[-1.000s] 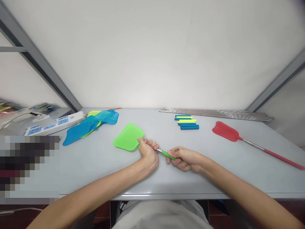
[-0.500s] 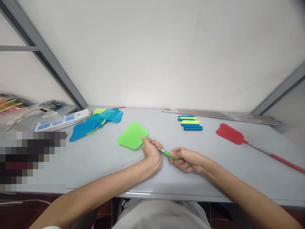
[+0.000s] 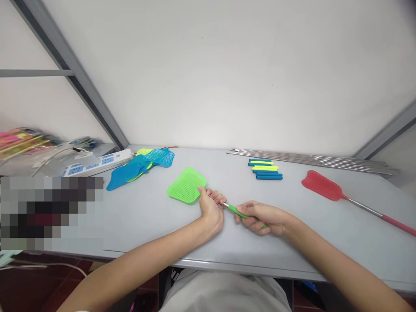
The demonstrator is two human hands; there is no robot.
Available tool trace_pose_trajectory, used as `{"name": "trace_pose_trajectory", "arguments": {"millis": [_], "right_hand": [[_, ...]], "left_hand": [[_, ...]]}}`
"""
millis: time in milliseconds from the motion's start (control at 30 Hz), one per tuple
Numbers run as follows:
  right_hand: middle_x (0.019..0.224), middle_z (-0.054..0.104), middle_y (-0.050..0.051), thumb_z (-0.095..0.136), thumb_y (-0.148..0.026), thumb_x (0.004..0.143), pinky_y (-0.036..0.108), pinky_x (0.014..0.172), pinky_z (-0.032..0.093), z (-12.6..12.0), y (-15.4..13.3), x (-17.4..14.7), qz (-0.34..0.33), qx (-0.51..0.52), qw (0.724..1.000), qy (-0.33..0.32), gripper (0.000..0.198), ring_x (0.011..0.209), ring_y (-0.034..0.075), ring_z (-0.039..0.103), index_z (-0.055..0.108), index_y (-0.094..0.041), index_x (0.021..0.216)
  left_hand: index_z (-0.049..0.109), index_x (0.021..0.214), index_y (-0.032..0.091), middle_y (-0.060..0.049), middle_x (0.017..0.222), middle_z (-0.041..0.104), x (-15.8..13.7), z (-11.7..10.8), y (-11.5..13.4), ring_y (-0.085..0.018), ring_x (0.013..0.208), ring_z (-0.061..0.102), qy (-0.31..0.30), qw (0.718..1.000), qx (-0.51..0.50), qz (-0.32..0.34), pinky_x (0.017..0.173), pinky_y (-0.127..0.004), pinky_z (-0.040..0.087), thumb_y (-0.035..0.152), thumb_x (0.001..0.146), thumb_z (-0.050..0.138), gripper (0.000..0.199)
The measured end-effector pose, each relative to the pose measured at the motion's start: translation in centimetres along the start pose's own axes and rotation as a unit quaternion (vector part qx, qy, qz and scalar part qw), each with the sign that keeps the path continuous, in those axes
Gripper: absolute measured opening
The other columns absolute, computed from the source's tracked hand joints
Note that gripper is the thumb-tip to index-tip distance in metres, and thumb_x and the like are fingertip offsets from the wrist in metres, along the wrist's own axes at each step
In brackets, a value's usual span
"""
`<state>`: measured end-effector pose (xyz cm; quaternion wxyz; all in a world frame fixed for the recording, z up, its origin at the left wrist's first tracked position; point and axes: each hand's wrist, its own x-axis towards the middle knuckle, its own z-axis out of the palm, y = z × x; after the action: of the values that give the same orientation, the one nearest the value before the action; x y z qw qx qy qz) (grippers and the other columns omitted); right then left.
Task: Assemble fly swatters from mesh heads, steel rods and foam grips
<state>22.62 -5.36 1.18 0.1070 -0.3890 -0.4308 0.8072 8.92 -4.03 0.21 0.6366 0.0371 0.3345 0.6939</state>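
A green fly swatter (image 3: 186, 186) with a perforated head is held low over the table, between both hands. My left hand (image 3: 211, 208) is closed round its neck and metal rod, the thumb toward the head. My right hand (image 3: 256, 216) wraps the green handle sleeve (image 3: 236, 211); part of the sleeve is hidden under the fingers. To the right lies a red fly swatter (image 3: 323, 186) with a metal rod and red handle. Behind my right hand sit several blue and yellow handle sleeves (image 3: 266, 169).
Long metal rods (image 3: 308, 160) lie along the wall at the back right. Blue and yellow swatter heads (image 3: 130, 172) overlap at the left, beside a white power strip (image 3: 115, 160). A blurred-out patch (image 3: 48, 212) covers the left edge. The grey table (image 3: 146, 208) ends at its front edge.
The whole view has shifted slightly, so things appear further right. Both hands keep the same grip on the green fly swatter, with little visible motion.
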Motion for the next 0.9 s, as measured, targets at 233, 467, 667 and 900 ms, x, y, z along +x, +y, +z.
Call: {"name": "trace_pose_trajectory", "arguments": {"millis": [233, 467, 667, 900], "right_hand": [[0.052, 0.022, -0.007, 0.041, -0.04, 0.074, 0.014, 0.028, 0.007, 0.2, 0.1, -0.1, -0.034, 0.019, 0.999, 0.002, 0.027, 0.036, 0.001, 0.013, 0.048, -0.014, 0.078], [0.053, 0.024, -0.006, 0.04, -0.041, 0.075, 0.015, 0.031, 0.009, 0.3, 0.0, -0.1, -0.066, 0.011, 0.997, 0.024, 0.029, 0.038, 0.001, 0.017, 0.05, -0.014, 0.081], [0.053, 0.024, -0.005, 0.04, -0.042, 0.075, 0.016, 0.034, 0.011, 0.0, -0.1, -0.2, -0.1, -0.007, 0.993, 0.056, 0.031, 0.04, 0.002, 0.017, 0.052, -0.014, 0.081], [0.051, 0.019, -0.007, 0.041, -0.045, 0.073, 0.016, 0.035, 0.011, 0.2, -0.3, -0.3, -0.111, 0.003, 0.991, 0.071, 0.031, 0.04, 0.003, 0.015, 0.048, -0.015, 0.075]], "left_hand": [[0.028, 0.054, 0.017, 0.008, 0.04, 0.018, 0.5, 0.4, 1.2, -0.005, 0.032, 0.02, -0.051, 0.997, 0.003, -0.05, 0.038, -0.02, 0.025, 0.046, 0.079, 0.025, 0.038], [0.034, 0.057, 0.017, 0.006, 0.043, 0.026, 0.8, 0.9, 2.8, -0.007, 0.036, 0.029, -0.142, 0.984, 0.024, -0.105, 0.044, -0.022, 0.032, 0.042, 0.079, 0.029, 0.034], [0.039, 0.059, 0.015, 0.005, 0.045, 0.029, 1.2, 1.3, 3.5, -0.008, 0.039, 0.033, -0.167, 0.979, 0.022, -0.112, 0.049, -0.025, 0.037, 0.038, 0.077, 0.033, 0.029], [0.045, 0.068, 0.014, 0.003, 0.048, 0.035, 1.6, 1.3, 3.8, -0.009, 0.041, 0.037, -0.207, 0.976, 0.014, -0.072, 0.051, -0.025, 0.038, 0.047, 0.077, 0.027, 0.038]]}}
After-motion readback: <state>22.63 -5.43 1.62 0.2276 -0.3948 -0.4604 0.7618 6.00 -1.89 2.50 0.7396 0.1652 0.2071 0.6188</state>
